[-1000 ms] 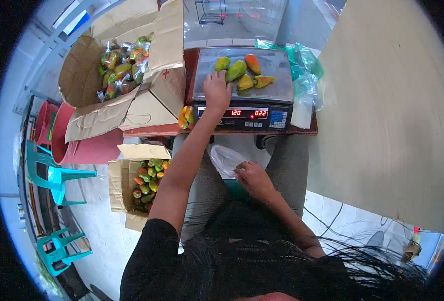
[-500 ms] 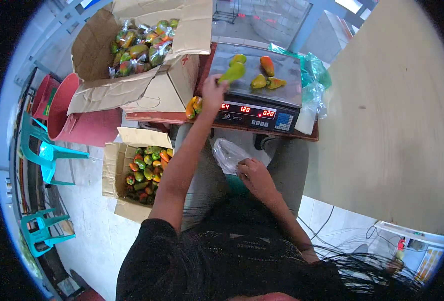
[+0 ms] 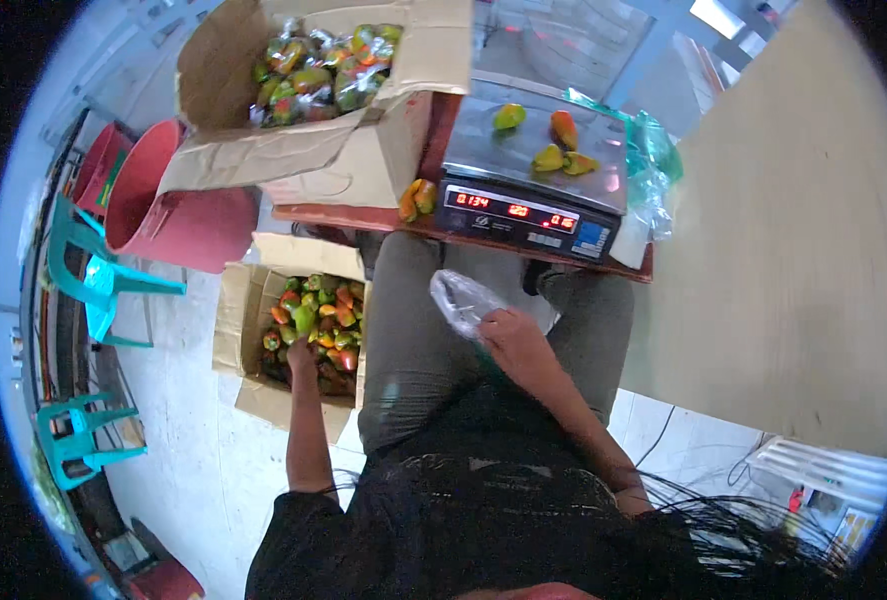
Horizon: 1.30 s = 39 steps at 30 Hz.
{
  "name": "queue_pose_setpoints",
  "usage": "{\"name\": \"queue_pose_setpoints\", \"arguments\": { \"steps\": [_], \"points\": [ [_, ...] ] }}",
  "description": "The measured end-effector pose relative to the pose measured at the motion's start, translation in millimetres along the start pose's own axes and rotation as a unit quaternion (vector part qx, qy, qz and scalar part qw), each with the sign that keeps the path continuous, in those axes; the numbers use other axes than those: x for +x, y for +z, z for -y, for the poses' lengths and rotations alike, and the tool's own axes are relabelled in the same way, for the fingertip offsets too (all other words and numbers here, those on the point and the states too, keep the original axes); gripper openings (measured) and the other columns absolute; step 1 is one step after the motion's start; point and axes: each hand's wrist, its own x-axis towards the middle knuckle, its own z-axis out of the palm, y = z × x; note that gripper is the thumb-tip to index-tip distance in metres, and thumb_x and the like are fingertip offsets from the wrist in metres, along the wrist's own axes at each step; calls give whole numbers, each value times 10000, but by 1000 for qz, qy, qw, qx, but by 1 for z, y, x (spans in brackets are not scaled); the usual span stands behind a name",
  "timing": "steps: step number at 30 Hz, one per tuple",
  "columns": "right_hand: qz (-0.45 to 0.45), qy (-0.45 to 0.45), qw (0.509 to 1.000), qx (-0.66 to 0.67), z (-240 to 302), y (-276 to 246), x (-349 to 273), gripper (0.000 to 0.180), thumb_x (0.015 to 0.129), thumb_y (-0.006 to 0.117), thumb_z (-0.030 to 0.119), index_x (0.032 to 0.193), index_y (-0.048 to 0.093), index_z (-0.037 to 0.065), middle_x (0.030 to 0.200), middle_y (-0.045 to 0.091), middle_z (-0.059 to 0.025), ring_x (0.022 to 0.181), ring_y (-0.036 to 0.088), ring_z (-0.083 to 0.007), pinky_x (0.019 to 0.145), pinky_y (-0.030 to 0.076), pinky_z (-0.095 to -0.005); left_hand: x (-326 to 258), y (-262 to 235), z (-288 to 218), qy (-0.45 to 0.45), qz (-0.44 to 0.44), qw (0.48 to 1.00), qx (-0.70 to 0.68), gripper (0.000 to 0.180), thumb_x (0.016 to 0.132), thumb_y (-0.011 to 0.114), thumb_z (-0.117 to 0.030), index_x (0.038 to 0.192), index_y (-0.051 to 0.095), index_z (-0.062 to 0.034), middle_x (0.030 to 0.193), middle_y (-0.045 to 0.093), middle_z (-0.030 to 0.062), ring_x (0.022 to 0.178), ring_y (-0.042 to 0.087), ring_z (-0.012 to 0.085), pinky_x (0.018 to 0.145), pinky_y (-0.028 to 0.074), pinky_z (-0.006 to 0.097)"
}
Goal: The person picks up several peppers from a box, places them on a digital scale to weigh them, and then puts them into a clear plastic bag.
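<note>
My left hand (image 3: 303, 355) reaches down into the lower cardboard box (image 3: 235, 325), its fingers closed on a light green bell pepper (image 3: 305, 319) just above the other peppers there. Above my lap, my right hand (image 3: 511, 338) pinches a clear plastic bag (image 3: 463, 300), whose mouth gapes toward the scale. On the metal plate of the digital scale (image 3: 483, 165) lie several peppers: a yellow-green pepper (image 3: 509, 117), a red-orange pepper (image 3: 563, 130) and yellowish ones beside it. Two orange peppers (image 3: 417, 200) rest against the scale's left side.
A large cardboard box (image 3: 373, 155) of bagged peppers stands left of the scale. Green plastic bags (image 3: 653, 150) lie at its right. A wooden panel (image 3: 783, 250) rises on the right; red tubs (image 3: 198, 235) and a turquoise chair (image 3: 98, 270) stand left.
My left hand has moved from above the scale down into the lower box, carrying the green pepper off the plate. The scale's display has changed. My right hand still holds the bag.
</note>
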Motion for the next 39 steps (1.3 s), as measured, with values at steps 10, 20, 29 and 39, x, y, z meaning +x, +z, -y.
{"name": "queue_pose_setpoints", "arguments": {
  "steps": [10, 20, 29, 39],
  "points": [
    [-18, 0, 1000, 0, -10, 2, -10, 147, 731, 544, 99, 827, 554, -12, 930, 553, -139, 880, 496, -327, 784, 388, -405, 78, -12, 75, 141, 88, 973, 161, 324, 844, 496, -242, 1068, 483, -8, 933, 556, 93, 875, 556, 272, 805, 454, 390],
    [-21, 15, 1000, 1, -13, 2, -10, 134, 742, 539, 89, 853, 567, 19, 901, 555, -117, 855, 505, -304, 772, 401, -404, -41, 55, 43, 215, 60, 564, 795, 457, 686, 632, -308, 1121, 506, -245, 1198, 385, 55, 1136, 328, 330, 902, 373, 491],
    [-34, 25, 999, -8, -9, -1, -11, 133, 740, 561, 99, 840, 570, 11, 914, 551, -118, 868, 509, -299, 783, 408, -394, -20, 37, 67, 244, 64, 642, 723, 584, 692, 635, -286, 1196, 364, -173, 1123, 428, 193, 919, 517, 372, 720, 493, 424],
    [-91, -9, 996, -8, -21, 12, -13, 108, 745, 533, 141, 802, 571, 57, 816, 539, -109, 802, 525, -273, 695, 441, -392, -26, 56, 39, 98, 126, 530, 833, 556, 800, 519, -333, 1283, 321, -140, 1248, 416, 151, 970, 548, 330, 749, 471, 416]
  ]
}}
